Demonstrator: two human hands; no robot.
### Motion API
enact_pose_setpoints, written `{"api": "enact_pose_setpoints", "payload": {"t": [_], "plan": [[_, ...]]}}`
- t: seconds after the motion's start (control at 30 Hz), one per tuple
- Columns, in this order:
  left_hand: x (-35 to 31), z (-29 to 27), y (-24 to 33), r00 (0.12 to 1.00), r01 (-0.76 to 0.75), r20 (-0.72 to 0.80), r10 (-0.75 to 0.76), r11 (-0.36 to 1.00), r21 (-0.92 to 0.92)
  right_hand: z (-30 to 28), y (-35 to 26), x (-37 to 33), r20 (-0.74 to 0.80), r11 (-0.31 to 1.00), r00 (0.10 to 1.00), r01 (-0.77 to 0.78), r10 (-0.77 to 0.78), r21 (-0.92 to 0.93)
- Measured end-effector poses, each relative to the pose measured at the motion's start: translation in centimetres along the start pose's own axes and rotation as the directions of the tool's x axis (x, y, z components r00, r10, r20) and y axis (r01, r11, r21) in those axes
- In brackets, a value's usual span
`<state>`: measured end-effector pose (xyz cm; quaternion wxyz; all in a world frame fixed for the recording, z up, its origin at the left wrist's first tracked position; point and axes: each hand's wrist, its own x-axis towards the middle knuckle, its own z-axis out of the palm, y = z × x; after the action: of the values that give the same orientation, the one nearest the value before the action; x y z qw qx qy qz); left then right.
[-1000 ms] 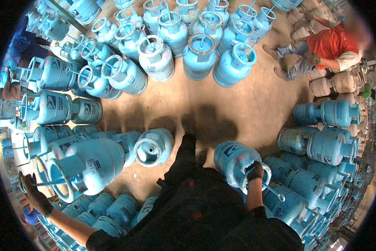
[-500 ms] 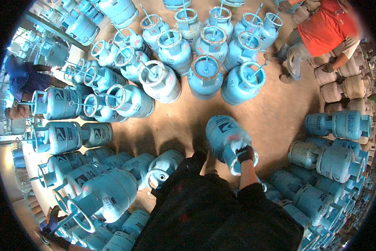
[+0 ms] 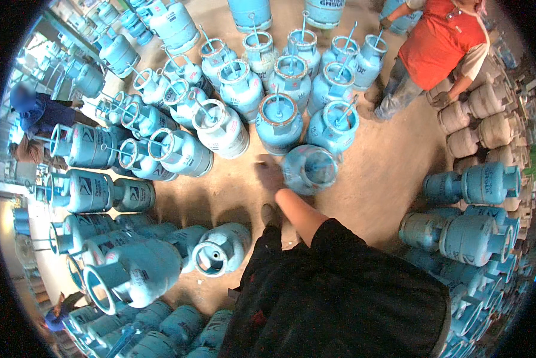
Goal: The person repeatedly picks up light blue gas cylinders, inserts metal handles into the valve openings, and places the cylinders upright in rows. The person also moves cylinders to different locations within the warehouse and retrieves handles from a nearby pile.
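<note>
My right hand (image 3: 271,173), dark and blurred by motion, is stretched forward with its fingers extended and nothing visible in it. Just to its right, a blue gas cylinder (image 3: 293,167) stands close in front of a grouped set of similar cylinders, its collar blurred. Whether my fingertips touch it I cannot make out. Behind it are two blue cylinders, one with a rusty-rimmed collar (image 3: 279,112) and one tilted-looking to its right (image 3: 330,132). Thin rods rise from several collars. My left hand does not show.
A person in a red top (image 3: 438,51) bends at the upper right beside stacked greyish cylinders (image 3: 492,98). Another in dark blue (image 3: 38,110) works at the left. Blue cylinders lie in stacks at the left (image 3: 89,194) and right (image 3: 474,238). A large one (image 3: 154,268) lies lower left.
The cylinder my right hand gripped by its collar has moved forward to the standing group, and the hand has let go. A rod no longer shows in the lower-left cylinder's collar.
</note>
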<state>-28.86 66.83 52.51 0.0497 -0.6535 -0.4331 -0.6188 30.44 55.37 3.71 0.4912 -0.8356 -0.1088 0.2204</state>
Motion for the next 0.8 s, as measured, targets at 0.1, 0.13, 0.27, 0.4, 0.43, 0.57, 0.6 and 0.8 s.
{"api": "enact_pose_setpoints", "payload": {"t": [0.1,0.13,0.27,0.4,0.43,0.57,0.6,0.8], "plan": [[-5.9,0.1,-1.6,0.906,0.193,0.374,-0.200,0.980,0.055,-0.8,-7.6,-7.1,0.280,0.887,0.848,0.389,-0.450,0.249],[-7.8,1.0,-1.6,0.821,0.241,0.503,-0.271,0.963,0.125,-1.5,-9.2,-10.0,0.343,0.816,0.743,0.486,-0.574,0.312],[-19.8,1.7,3.7,0.765,0.493,0.396,-0.508,0.857,0.149,-3.5,-13.4,-21.4,0.653,0.763,0.412,0.462,-0.636,0.452],[-26.6,4.9,8.1,0.644,0.689,0.477,-0.598,0.725,-0.020,-4.7,-15.1,-29.8,0.903,0.863,0.138,0.384,-0.407,0.329],[-27.8,4.8,9.2,0.631,0.702,0.488,-0.603,0.712,-0.028,-4.6,-15.3,-31.2,0.924,0.872,0.107,0.386,-0.366,0.301],[-31.6,4.9,11.9,0.612,0.680,0.586,-0.531,0.731,-0.047,-4.5,-14.9,-34.1,0.921,0.814,0.074,0.499,-0.383,0.298],[-32.3,5.0,12.2,0.589,0.698,0.622,-0.516,0.713,-0.070,-4.4,-14.6,-34.6,0.916,0.767,0.135,0.599,-0.379,0.229],[-34.2,4.1,11.2,0.419,0.853,0.635,-0.649,0.521,-0.030,-2.8,-12.4,-37.3,0.910,0.734,0.297,0.679,-0.290,0.013]]}}
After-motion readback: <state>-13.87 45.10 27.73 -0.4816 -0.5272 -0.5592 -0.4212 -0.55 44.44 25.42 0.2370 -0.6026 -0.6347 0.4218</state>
